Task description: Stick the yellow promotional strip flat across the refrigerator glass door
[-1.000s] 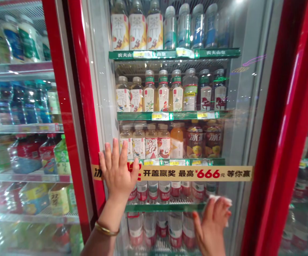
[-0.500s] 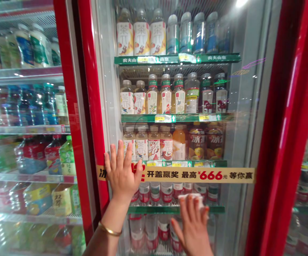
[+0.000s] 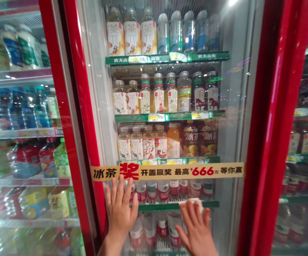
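Left hand (image 3: 122, 210) is laid flat on the glass door (image 3: 230, 135), fingers spread wide, just below the yellow banner strip (image 3: 167, 171) and beside the red frame (image 3: 83, 124). Right hand (image 3: 196, 229) is pressed open over a white cloth (image 3: 198, 202), seen only past the fingertips; nothing is gripped. Cloth is judged soft, light and easily bunched, so best pinned under a flat palm. Glass is judged stiff, smooth, slippery and breakable. Bottles (image 3: 158, 144) are ranked behind it, above both hands.
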The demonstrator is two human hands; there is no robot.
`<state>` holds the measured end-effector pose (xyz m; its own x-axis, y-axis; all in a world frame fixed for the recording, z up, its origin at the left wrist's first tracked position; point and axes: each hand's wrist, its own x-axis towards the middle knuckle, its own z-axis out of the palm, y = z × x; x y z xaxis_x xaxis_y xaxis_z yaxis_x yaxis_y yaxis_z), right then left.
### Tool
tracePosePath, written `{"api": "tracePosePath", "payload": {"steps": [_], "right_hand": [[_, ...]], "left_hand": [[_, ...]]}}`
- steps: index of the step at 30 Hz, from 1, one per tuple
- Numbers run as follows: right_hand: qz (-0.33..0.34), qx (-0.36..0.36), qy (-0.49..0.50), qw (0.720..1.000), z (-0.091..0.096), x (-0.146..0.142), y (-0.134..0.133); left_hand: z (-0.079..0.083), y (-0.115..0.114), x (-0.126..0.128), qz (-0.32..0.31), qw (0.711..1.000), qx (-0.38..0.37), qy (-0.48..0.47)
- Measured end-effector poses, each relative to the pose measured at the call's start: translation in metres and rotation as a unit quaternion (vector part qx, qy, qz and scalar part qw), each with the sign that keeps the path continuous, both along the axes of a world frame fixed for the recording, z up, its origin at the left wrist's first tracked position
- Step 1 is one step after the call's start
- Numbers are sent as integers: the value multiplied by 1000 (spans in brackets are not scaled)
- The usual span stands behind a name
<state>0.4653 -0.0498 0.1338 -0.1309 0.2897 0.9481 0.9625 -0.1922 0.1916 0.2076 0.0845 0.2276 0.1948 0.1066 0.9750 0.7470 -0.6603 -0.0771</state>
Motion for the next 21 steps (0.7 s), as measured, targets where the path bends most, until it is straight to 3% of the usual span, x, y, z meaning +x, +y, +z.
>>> {"api": "tracePosePath", "payload": {"steps": [3, 5, 7, 9, 11, 13, 15, 17, 19, 21], "right_hand": [[-33, 56, 211, 975, 27, 55, -10], [-29, 81, 294, 952, 51, 64, -4], [-27, 78, 278, 957, 56, 48, 8], [-28, 41, 188, 981, 31, 21, 17], [-17, -11, 67, 998, -16, 3, 15], [-11, -31, -12, 999, -61, 4, 6], [-32, -25, 15, 999, -79, 25, -5], [-57, 3, 147, 987, -57, 50, -11], [-51, 54, 293, 953, -5, 64, -9], [-25, 74, 324, 943, 49, 55, 0]], "left_hand": [[-49, 7, -2, 15, 1000, 2, -17], [-63, 11, 0, 18, 999, 4, -36], [-65, 12, 3, 20, 999, 7, -38], [-62, 12, 4, 23, 999, 7, -32], [-61, 12, 3, 26, 999, 6, -35], [-61, 12, 2, 27, 999, 8, -39], [-62, 14, 2, 30, 999, 21, -34], [-61, 15, 3, 32, 998, 43, -31], [-59, 16, 4, 32, 997, 64, -35], [-57, 15, 5, 31, 996, 72, -38]]}}
